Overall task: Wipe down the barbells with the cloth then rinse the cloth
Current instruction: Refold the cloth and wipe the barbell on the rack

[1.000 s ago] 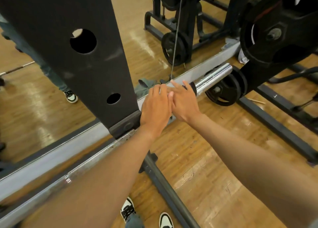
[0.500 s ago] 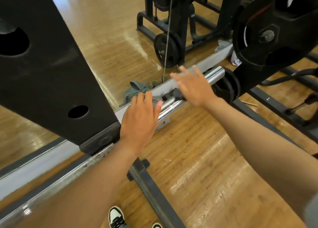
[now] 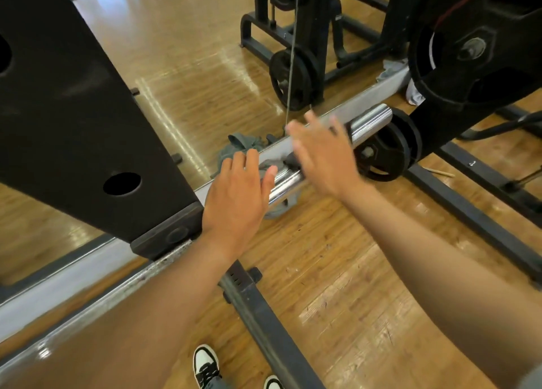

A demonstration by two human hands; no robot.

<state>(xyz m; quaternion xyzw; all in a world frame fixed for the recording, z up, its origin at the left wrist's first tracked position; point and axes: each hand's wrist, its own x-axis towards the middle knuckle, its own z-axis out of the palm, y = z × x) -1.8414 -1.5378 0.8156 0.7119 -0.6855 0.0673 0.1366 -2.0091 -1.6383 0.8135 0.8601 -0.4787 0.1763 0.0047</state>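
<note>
across the middle of the view the barbell runs from lower left to upper right, its chrome sleeve end bare near a small black plate on the rack base. the left hand lies over the bar just past the rack's black upright, fingers curled down onto a grey cloth bunched around the sleeve; part of the cloth hangs below the bar. the right hand is blurred, fingers spread and straight, held just above the bar beside the cloth and gripping nothing. a large black plate sits at upper right. wooden floor lies below, with two black-and-white shoes at the bottom edge.
</note>
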